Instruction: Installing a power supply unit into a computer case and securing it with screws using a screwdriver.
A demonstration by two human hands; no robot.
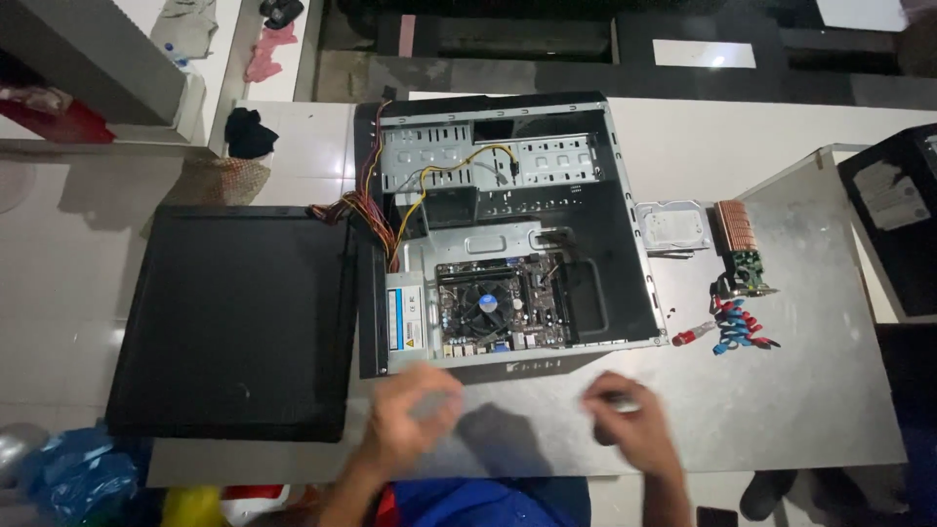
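Observation:
An open desktop computer case (625,244) lies on its side on a grey table (781,390). Inside it sit a motherboard with a round black cooler fan (486,301), a power supply (405,317) and yellow, red and black cables (429,190). My left hand (410,415) hovers, blurred, just in front of the case's near edge with its fingers apart, holding nothing I can make out. My right hand (625,420) is curled around a small light-coloured thing that is too blurred to identify.
The case's black side panel (234,322) lies left of the case. Right of the case lie a hard drive (673,226), a graphics card with a copper heatsink (740,249), red and blue cables (740,327) and a red-handled screwdriver (691,335). Another dark case (898,224) stands at far right.

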